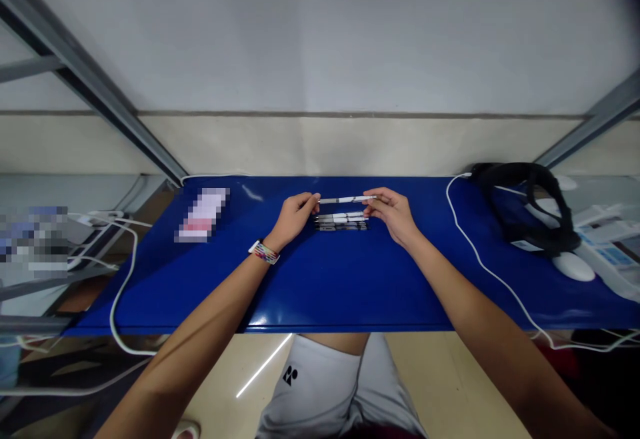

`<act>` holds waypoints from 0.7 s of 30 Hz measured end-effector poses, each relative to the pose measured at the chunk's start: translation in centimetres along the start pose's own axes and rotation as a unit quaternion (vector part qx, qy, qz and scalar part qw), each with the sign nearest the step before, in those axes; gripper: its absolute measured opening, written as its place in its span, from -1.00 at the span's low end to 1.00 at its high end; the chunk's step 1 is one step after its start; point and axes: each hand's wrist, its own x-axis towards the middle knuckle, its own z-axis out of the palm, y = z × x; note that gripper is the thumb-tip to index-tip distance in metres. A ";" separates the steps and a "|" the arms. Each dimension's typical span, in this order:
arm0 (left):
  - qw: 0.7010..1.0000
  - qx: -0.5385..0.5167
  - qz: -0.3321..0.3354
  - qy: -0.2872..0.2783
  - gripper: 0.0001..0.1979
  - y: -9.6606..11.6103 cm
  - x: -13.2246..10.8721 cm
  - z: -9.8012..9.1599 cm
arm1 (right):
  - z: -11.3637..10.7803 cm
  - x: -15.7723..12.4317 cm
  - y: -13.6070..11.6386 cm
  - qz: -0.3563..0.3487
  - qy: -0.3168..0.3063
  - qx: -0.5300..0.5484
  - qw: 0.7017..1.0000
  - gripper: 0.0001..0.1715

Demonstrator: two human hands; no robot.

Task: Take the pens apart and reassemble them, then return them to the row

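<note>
One blue work surface (325,286) fills the middle of the view. It is glossy and runs left to right, with a pale wall behind. A grey metal strut (100,99) slants at far left and a second strut (590,129) at far right.

A black head-strap rig (537,209) lies on the right end of the surface, with a white oval unit (575,266) just beside it at the front. A white cable (480,259) runs from the back edge, curves across the right part of the surface and drops off the front edge. Another white cable (123,279) loops down off the left end. A blurred pink-white patch (203,214) sits back left on the surface, and what it is cannot be read.

Both forearms reach in from the bottom. The left hand (295,216) has its fingers curled in, fingertips pinched on the left end of a white pen (347,199). The right hand (393,212) is likewise mostly closed, thumb and fingers pinched on the right end of the same pen. The pen is level and crosswise between the two hands, centre-back of the surface, just behind a row of pens (343,221).

Those pens lie flat, parallel and close together between the hands, but their count is too small to tell. A multicolour wristband (264,252) is on the left wrist.
</note>
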 end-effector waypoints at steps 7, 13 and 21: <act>1.000 -0.024 0.016 0.003 -0.76 -0.1 0.0 0.1 | 0.0 0.1 0.0 0.032 0.016 0.022 0.999 -0.67; 0.997 -0.082 0.005 -0.006 -0.75 0.0 0.0 0.0 | 0.3 0.0 -0.2 0.036 0.015 0.032 0.999 -0.63; 0.998 -0.055 0.008 0.000 -0.71 0.3 0.0 -0.1 | 0.4 -0.2 -0.2 0.038 0.007 0.029 0.999 -0.61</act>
